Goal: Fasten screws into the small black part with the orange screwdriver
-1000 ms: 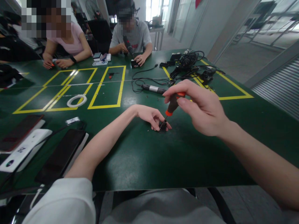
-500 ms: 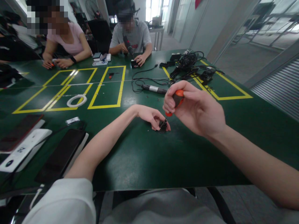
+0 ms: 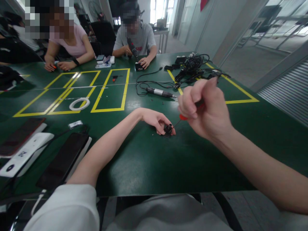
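My left hand [image 3: 160,121] rests on the green table, its fingers closed around a small black cylindrical part [image 3: 168,128]. What exactly that part is I cannot make out. My right hand [image 3: 204,107] is raised to the right of it, wrapped round an orange-and-black screwdriver [image 3: 183,117]. Most of the handle is hidden in the fist. The thin metal shaft slants down and left, its tip close to the black part; whether they touch I cannot tell.
A black-and-silver corded tool [image 3: 160,92] lies beyond my hands. Tangled black cables [image 3: 192,65] are at the back right. At left are a white tape ring [image 3: 79,104], a black phone [image 3: 64,158] and a white power bank [image 3: 26,154]. Two people [image 3: 134,37] work across the table.
My right hand has moved to the right and turned, so the screwdriver now lies at a lower slant. My left hand and the black part have stayed in place.
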`<action>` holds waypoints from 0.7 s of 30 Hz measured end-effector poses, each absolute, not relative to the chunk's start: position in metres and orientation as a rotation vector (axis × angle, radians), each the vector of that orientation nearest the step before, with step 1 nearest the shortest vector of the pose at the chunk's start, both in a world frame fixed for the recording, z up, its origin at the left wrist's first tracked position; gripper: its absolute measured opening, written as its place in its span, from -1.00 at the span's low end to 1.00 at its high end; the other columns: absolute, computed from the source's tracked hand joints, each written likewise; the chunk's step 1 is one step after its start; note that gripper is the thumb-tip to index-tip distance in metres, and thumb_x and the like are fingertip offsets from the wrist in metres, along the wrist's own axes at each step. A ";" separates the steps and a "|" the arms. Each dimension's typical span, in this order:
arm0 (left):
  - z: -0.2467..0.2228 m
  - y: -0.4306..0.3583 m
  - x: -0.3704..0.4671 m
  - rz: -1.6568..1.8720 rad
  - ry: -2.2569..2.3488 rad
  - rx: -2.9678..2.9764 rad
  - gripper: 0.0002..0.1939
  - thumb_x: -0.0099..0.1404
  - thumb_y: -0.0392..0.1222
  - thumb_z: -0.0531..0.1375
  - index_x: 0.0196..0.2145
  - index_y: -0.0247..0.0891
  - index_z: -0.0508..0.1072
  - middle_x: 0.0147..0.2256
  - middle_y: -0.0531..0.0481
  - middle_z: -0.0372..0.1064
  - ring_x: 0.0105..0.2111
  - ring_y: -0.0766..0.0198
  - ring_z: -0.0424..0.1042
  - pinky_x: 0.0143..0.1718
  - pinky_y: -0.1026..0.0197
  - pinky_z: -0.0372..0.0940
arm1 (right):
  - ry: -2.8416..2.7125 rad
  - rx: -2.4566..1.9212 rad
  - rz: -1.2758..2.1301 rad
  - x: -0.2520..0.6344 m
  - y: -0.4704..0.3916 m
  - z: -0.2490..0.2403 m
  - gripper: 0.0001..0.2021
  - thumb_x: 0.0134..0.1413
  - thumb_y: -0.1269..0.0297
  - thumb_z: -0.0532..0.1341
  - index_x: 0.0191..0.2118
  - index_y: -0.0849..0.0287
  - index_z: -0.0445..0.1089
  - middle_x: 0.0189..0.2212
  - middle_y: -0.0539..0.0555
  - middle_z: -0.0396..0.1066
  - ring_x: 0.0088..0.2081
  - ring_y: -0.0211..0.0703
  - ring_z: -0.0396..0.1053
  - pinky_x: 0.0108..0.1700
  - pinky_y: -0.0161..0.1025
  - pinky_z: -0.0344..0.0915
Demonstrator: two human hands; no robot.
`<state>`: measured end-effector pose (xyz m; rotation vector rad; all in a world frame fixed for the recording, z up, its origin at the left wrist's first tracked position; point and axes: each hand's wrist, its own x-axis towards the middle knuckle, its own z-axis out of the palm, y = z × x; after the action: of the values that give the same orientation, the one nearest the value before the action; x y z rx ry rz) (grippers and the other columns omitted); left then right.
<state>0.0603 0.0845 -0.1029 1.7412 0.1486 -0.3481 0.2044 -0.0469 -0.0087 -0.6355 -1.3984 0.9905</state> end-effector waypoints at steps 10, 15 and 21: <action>-0.104 0.083 0.063 -0.306 0.186 1.668 -0.43 0.03 -0.14 0.50 0.03 -0.20 0.60 -0.16 -0.01 0.59 -0.30 0.28 0.54 -0.19 0.24 0.48 | -2.120 -1.242 0.623 0.258 -0.048 -0.053 -0.73 -0.08 0.20 0.52 -0.28 0.15 0.50 -0.36 0.04 0.52 -0.43 -0.17 0.38 -0.37 -0.21 0.30; -0.111 0.083 0.062 -0.261 0.199 1.581 -0.29 -0.08 -0.16 0.56 0.06 -0.14 0.53 -0.27 0.07 0.56 -0.31 0.28 0.54 -0.29 0.29 0.47 | -2.322 -1.261 0.511 0.249 -0.050 -0.081 -0.71 0.03 0.28 0.48 -0.09 0.07 0.56 -0.15 0.12 0.55 -0.18 0.02 0.54 -0.14 -0.11 0.43; -0.112 0.084 0.061 -0.283 0.197 1.580 -0.34 0.00 -0.11 0.55 0.05 -0.20 0.49 -0.20 0.02 0.58 -0.27 0.27 0.55 -0.22 0.24 0.48 | -2.386 -1.304 0.486 0.243 -0.045 -0.085 -0.86 0.09 0.34 0.44 -0.20 0.13 0.58 -0.18 0.12 0.55 -0.21 -0.01 0.55 -0.15 -0.15 0.42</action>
<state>0.0608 0.0836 -0.1120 1.5800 0.1972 -0.2830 0.2432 -0.0446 -0.0847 -1.3038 -2.3857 0.4856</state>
